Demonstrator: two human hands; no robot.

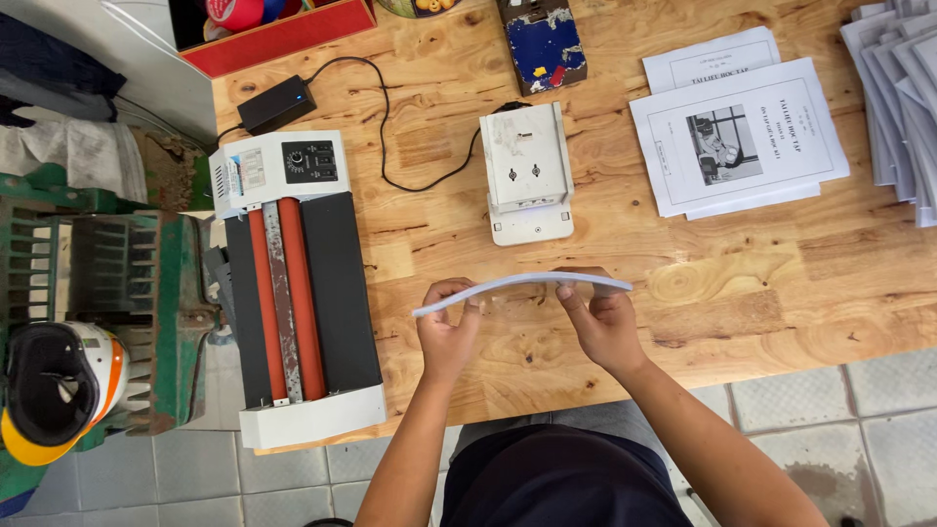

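A thin stack of white sheets [522, 284] is held edge-on above the wooden table [742, 293], bowed slightly upward in the middle. My left hand [447, 330] grips its left end and my right hand [600, 322] grips its right part. Just beyond the stack sits a white electric stapler-like machine [527, 171] with a black cable. A roller laminating machine [298, 283] with two red rollers lies at the table's left edge, to the left of my left hand.
Printed booklets [737, 137] lie at the back right, with a fanned pile of papers [903, 98] at the far right. A black power adapter [276, 103], a red box [283, 34] and a worn blue-painted tool [544, 44] sit along the back. A green machine [93, 293] and a helmet [59, 385] stand off the table's left.
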